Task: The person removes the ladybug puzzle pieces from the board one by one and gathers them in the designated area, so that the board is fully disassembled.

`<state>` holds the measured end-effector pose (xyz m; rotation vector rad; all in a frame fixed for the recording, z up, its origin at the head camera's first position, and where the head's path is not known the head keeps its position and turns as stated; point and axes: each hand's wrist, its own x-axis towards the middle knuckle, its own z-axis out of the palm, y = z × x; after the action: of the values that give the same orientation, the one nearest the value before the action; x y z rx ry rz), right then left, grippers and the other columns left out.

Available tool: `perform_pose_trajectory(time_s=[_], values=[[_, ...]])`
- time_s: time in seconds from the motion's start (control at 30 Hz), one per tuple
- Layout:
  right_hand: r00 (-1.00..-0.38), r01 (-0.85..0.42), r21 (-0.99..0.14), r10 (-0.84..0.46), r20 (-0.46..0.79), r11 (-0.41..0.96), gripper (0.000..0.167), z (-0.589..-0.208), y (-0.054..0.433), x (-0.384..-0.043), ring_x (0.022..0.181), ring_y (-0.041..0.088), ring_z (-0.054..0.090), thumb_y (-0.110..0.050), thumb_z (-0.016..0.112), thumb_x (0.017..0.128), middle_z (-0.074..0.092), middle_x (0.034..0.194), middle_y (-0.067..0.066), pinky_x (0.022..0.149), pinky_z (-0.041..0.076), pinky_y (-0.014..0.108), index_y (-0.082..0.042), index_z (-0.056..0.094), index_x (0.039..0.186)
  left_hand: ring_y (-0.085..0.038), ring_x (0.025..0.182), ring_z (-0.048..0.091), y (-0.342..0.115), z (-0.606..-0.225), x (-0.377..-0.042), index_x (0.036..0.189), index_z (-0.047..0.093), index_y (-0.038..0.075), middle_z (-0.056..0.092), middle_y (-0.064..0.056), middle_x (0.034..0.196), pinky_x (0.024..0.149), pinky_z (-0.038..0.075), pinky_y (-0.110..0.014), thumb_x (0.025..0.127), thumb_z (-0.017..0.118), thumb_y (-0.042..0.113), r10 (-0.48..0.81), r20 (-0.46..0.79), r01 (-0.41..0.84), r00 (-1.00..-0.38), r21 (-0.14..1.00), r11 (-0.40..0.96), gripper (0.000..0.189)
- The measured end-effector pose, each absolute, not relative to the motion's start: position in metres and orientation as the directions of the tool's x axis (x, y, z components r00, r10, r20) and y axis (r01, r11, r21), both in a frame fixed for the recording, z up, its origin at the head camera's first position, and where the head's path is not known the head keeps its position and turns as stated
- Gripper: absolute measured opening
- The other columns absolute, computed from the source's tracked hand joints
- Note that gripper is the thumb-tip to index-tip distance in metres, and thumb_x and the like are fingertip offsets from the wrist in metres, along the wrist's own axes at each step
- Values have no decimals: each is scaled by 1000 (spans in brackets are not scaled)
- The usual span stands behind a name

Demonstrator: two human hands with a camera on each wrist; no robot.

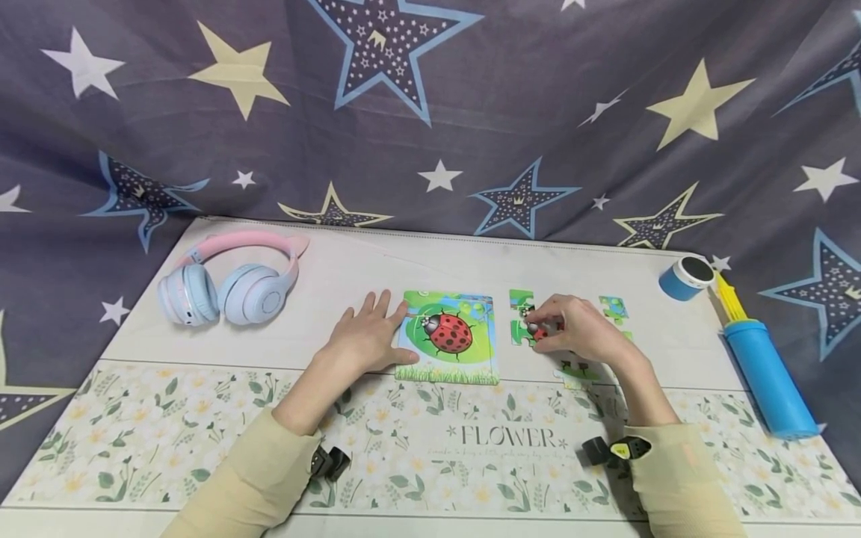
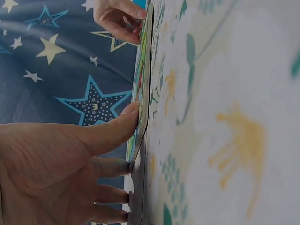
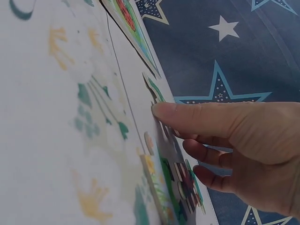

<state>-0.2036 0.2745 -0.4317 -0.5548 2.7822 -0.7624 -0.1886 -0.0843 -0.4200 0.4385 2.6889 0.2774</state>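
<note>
A square ladybug picture board lies flat in the middle of the table. My left hand rests at its left side, fingers spread, thumb on the near left edge. To the right of the board, my right hand pinches a red-and-black puzzle piece between thumb and fingers, right against green puzzle pieces at the left. The fingers hide part of that piece. Loose puzzle pieces lie around the right hand: a blue-and-green one beyond it and a grass-edged one on the near side.
Pink-and-blue headphones lie at the far left. At the right are a small blue round speaker and a blue cylinder with yellow prongs. A star-patterned curtain hangs behind the table.
</note>
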Motion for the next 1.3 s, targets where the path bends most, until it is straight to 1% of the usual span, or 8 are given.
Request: perform_pose_trajectory(time_s=[0.43,0.6,0.77,0.87,0.97,1.07,1.17,1.3], values=[[-910,-280,-532,-397,-119,799,43,-430,276,-199,89,19,58,-14,86,84,71,112,5,75,49,31,-11,75,126,-45,160,11,-82,-419,-187,165,25,13,9,-24,172,127,18,-66,94,67,57,347,-354,265,-869,260,929,93],[-914,-276,-544,-391,-105,792,42,-431,278,-200,89,18,60,-16,86,84,71,112,5,75,52,29,-12,76,124,-45,160,11,-81,-419,-186,165,24,12,9,-23,172,128,17,-66,94,67,56,345,-355,262,-869,263,929,94],[-929,-267,-557,-364,-70,787,39,-430,277,-201,80,18,54,-20,81,90,69,104,5,65,46,26,-11,74,127,-45,160,11,-81,-416,-187,166,20,12,9,-22,173,128,17,-65,94,67,55,365,-347,281,-864,270,921,96],[-938,-259,-586,-345,-38,768,37,-429,274,-201,83,19,56,-23,77,94,69,106,6,70,50,29,-11,73,128,-45,160,11,-83,-412,-189,166,20,13,9,-22,173,128,16,-64,93,69,56,389,-346,302,-854,278,912,98],[-941,-266,-623,-339,0,736,37,-425,265,-202,96,22,65,-25,76,95,72,113,8,86,58,38,-11,73,128,-46,160,9,-87,-409,-189,166,21,14,8,-22,173,128,15,-65,90,73,54,413,-351,322,-841,289,901,100],[-934,-289,-655,-356,32,699,37,-421,251,-203,108,25,68,-23,76,95,73,119,9,97,58,47,-10,73,129,-46,160,7,-91,-407,-190,166,21,14,6,-22,173,128,14,-66,88,76,53,435,-359,341,-826,296,892,104],[-920,-311,-679,-390,40,665,38,-420,233,-203,108,25,69,-21,76,95,73,119,10,97,58,46,-9,72,130,-45,160,6,-94,-407,-190,166,20,14,4,-22,173,128,13,-65,86,79,51,450,-374,350,-811,305,885,107],[-898,-330,-711,-439,34,621,39,-422,206,-202,102,22,68,-18,77,93,73,115,10,92,59,42,-9,71,131,-45,160,5,-96,-408,-191,166,19,14,4,-23,172,129,11,-65,83,81,51,452,-397,348,-799,308,885,110]])
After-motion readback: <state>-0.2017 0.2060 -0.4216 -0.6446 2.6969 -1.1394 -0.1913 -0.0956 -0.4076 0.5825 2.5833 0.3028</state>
